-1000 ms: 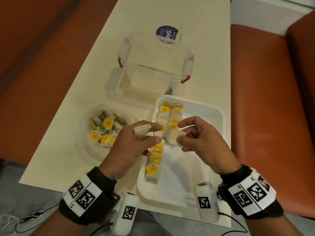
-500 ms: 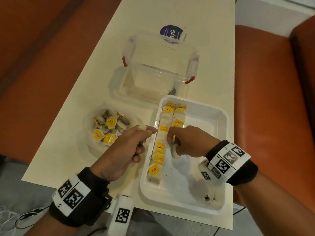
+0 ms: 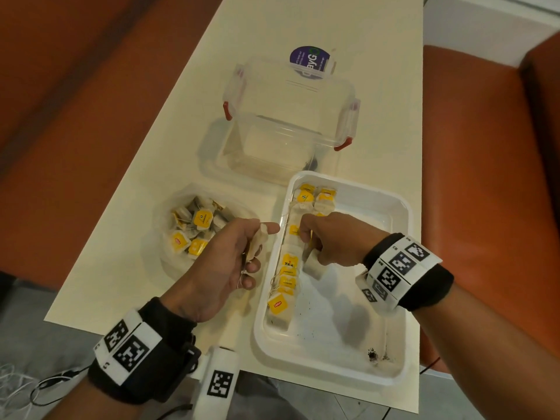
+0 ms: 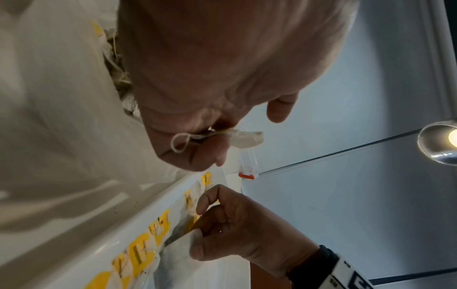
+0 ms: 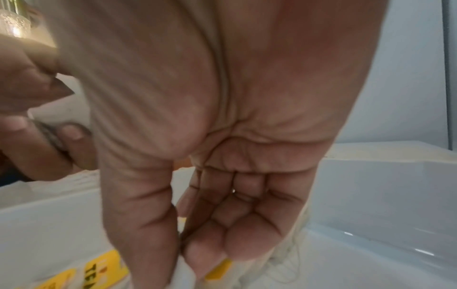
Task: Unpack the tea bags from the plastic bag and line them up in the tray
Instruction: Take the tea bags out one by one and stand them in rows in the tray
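A white tray (image 3: 391, 301) sits front right on the table, with a row of yellow-tagged tea bags (image 3: 288, 268) along its left side and a short second row at the far end. My right hand (image 3: 315, 237) is inside the tray beside the row, pinching a tea bag (image 3: 313, 265) between thumb and fingers and holding it down near the tray floor. My left hand (image 3: 242, 250) hovers just left of the tray rim and grips another tea bag (image 3: 257, 241), its string looped by the fingers. A clear plastic bag (image 3: 169, 262) of tea bags (image 3: 197, 231) lies to the left.
An empty clear plastic container (image 3: 291, 122) with red clips stands behind the tray, with a purple round label (image 3: 309, 60) beyond it. Orange seats flank the narrow cream table (image 3: 145, 237). Dark tea crumbs (image 3: 371, 354) dot the tray's near right corner.
My right hand has gone from above the tray's middle down into the tray beside the row with its tea bag. The left hand drew back left of the rim, still holding its bag.
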